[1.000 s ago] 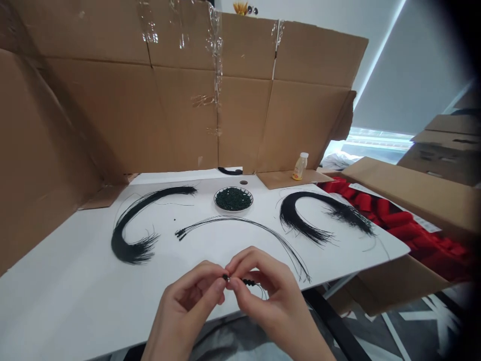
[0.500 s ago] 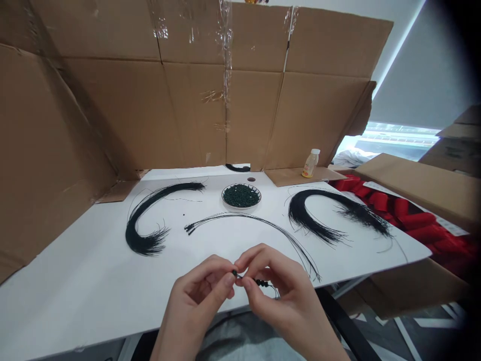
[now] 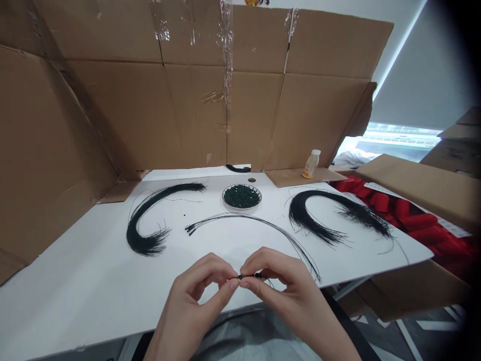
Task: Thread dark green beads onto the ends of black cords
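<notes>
- Over the near edge of the desk [image 3: 75,286], the left hand [image 3: 191,296] and right hand [image 3: 296,296] each pinch a short black beaded wire [image 3: 250,276] between their fingertips, other fingers half curled.
- Just beyond lies a loose wire bunch [image 3: 259,220].
- Farther back, two thick black wire hanks [image 3: 145,235] [image 3: 315,210] flank a dish [image 3: 224,200] of dark green beads [image 3: 241,196].
- Risk: a slackened pinch could let the beads slip off the wire and roll over the edge.
</notes>
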Demonstrator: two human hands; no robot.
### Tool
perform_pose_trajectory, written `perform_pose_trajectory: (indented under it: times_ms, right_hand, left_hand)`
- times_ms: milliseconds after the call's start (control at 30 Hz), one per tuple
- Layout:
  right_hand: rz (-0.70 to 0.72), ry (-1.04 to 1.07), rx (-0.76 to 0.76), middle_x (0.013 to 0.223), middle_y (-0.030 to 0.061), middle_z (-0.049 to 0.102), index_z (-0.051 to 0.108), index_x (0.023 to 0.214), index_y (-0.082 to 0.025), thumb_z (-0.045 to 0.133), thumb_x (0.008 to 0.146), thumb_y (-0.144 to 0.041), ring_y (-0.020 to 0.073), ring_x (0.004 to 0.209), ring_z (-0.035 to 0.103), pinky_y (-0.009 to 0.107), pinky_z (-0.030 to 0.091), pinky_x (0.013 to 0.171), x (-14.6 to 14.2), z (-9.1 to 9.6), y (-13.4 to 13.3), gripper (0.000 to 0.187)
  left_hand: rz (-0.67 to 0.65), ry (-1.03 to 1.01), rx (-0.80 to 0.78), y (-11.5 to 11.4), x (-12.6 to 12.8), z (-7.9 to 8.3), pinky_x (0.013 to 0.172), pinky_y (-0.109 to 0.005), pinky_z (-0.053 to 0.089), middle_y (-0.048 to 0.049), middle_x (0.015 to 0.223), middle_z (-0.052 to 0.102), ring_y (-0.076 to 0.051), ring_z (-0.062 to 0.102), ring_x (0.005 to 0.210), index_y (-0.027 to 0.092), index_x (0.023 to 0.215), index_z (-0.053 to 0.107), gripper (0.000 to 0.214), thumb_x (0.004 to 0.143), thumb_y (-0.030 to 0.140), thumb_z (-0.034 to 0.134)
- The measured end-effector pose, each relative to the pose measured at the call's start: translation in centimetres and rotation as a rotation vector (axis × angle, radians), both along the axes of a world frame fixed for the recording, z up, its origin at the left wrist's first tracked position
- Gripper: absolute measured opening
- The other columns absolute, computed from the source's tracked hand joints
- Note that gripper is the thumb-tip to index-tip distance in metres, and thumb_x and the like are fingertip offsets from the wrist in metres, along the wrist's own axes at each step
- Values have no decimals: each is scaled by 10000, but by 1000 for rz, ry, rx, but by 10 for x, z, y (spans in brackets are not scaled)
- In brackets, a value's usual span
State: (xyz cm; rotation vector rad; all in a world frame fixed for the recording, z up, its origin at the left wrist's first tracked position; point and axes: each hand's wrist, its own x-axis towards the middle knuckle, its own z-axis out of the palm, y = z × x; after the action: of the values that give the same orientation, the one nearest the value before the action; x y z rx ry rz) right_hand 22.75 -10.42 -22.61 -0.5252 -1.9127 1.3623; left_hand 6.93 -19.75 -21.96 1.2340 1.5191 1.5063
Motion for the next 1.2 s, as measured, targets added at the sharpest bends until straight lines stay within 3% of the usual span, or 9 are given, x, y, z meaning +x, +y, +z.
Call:
perform_pose_trajectory:
  times_ms: [167, 333, 533, 667, 800, 900, 1033, 1200]
  right_hand:
    - [17, -85, -66, 830, 14, 695, 751, 927, -203, 692, 949, -311, 138, 743, 587, 227, 467, 618, 2, -5, 1, 125]
    - [57, -123, -111, 767, -31, 542, 644, 873, -183, 635, 954, -250, 94, 668, 460, 215, 385, 615, 4, -9, 0, 105]
    - [169, -150, -116, 794, 0, 615, 723, 927, -183, 623, 963, -263, 118, 731, 501, 219, 392, 636, 16, -9, 3, 132]
    - [293, -116, -277, 815, -4, 610, 700, 1001, -183, 658, 970, -424, 80, 602, 517, 187, 420, 549, 22, -19, 8, 246]
    - [346, -4, -420, 911, 16, 645, 609, 1204, -209, 713, 931, -517, 108, 687, 624, 227, 502, 658, 19, -32, 13, 425]
    - [352, 19, -451, 905, 35, 676, 589, 1161, -171, 657, 975, -526, 97, 674, 620, 241, 482, 702, 16, -37, 18, 406]
    - [307, 11, -465, 794, -9, 604, 579, 1041, -168, 607, 1000, -538, 74, 581, 480, 205, 404, 580, 15, -34, 21, 374]
    - [145, -22, -367, 693, -58, 374, 568, 875, -168, 646, 973, -539, 93, 620, 312, 222, 254, 552, 9, -26, 21, 392]
  left_hand:
    - [-35, 89, -28, 0, 1, 1, 751, -269, 462, -16, 803, 646, -185, 580, 782, 228, 768, 701, 160, 901, 303, 653]
    - [-49, 160, -3, -1, -1, -1, 723, -260, 438, 3, 755, 603, -171, 570, 752, 229, 734, 669, 193, 914, 278, 623]
    - [-92, 232, 12, -4, -2, -3, 694, -286, 436, -13, 747, 613, -188, 600, 714, 232, 745, 686, 183, 908, 293, 630]
    - [-138, 224, -28, -2, -2, -4, 697, -283, 424, -9, 751, 602, -184, 585, 717, 233, 754, 674, 179, 909, 313, 634]
    - [-39, 117, -23, 2, -6, -5, 674, -282, 390, -2, 735, 561, -180, 522, 706, 223, 715, 627, 239, 912, 359, 634]
    - [76, 55, 19, 6, -9, -6, 647, -285, 346, 12, 700, 523, -174, 471, 681, 223, 699, 592, 263, 916, 369, 620]
    - [184, -7, 47, 8, -9, -6, 643, -288, 315, 21, 703, 511, -172, 465, 677, 225, 710, 553, 229, 899, 336, 621]
    - [177, 24, -55, 7, -11, -5, 672, -297, 308, 24, 683, 532, -187, 448, 703, 234, 748, 551, 244, 920, 402, 592]
